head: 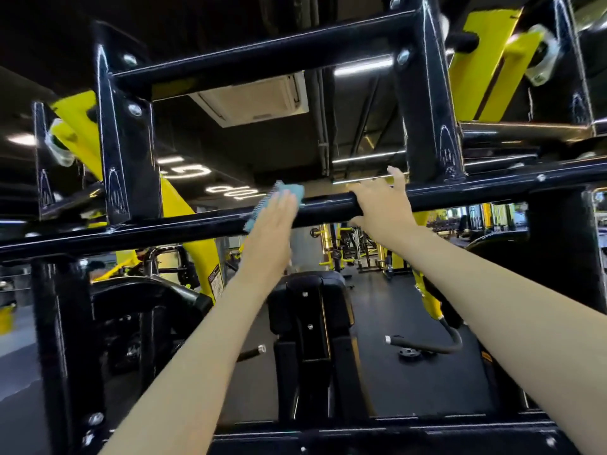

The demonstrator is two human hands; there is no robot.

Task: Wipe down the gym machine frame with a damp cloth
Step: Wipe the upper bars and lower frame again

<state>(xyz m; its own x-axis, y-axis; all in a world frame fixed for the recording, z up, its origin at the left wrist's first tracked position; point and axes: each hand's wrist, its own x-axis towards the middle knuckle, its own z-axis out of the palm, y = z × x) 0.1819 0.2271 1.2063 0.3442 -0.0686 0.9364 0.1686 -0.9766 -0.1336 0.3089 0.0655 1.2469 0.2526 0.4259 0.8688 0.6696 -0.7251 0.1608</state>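
Most of the teal cloth [290, 192] is hidden under the left hand [272, 221]; only its top edge and a ragged strip along the hand's left side show, lying against the black crossbar [164, 229] of the machine frame [128, 152]. The crossbar itself runs out of view at both ends, and the frame's edges are smeared with blur (the bolt heads are bright blobs). The left hand is flat, fingers straight and together, pressing the cloth onto the crossbar, forearm reaching up from below. Just right of it on the crossbar, the right hand [377, 205] grips the tube: thumb under it, fingers curled over the top, their tips hidden behind it, one finger sticking up. Below the crossbar, between the forearms, stands a black pad [308, 310]. Above the crossbar a ceiling air-conditioning unit [253, 100] is partly covered by the frame's upper bar.
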